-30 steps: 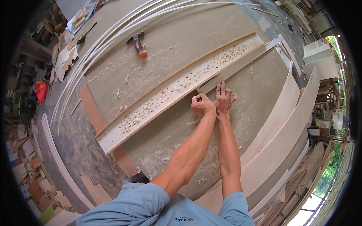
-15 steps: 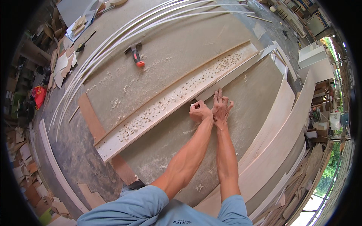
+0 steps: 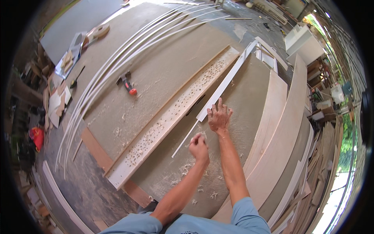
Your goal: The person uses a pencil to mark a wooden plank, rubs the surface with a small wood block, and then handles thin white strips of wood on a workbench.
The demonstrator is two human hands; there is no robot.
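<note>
My left hand (image 3: 199, 148) is closed in a pinch just short of a long white strip (image 3: 226, 82). Pale curly shavings show at its fingertips, but what the fingers grip is unclear. Fingers spread, my right hand (image 3: 220, 118) rests against the strip's near end. From that end a thin white sliver (image 3: 185, 139) runs down toward the left across the work surface. Left of the strip lies a long pale board (image 3: 159, 132) dotted with many small holes or pellets. A thin dark object (image 3: 196, 105), its kind unclear, lies along that board's right edge.
A hammer (image 3: 127, 85) with a red-and-black handle lies left of the dotted board. Long thin white rods (image 3: 117, 58) curve beyond it. Broad curved wooden panels (image 3: 269, 140) stand along the right. Loose shavings (image 3: 185, 169) litter the near surface. Offcuts (image 3: 58, 99) pile at the left.
My left hand has drawn back toward me, away from the strip. The strip now lies apart from the dotted board, and the thin sliver shows. My right hand has spread its fingers.
</note>
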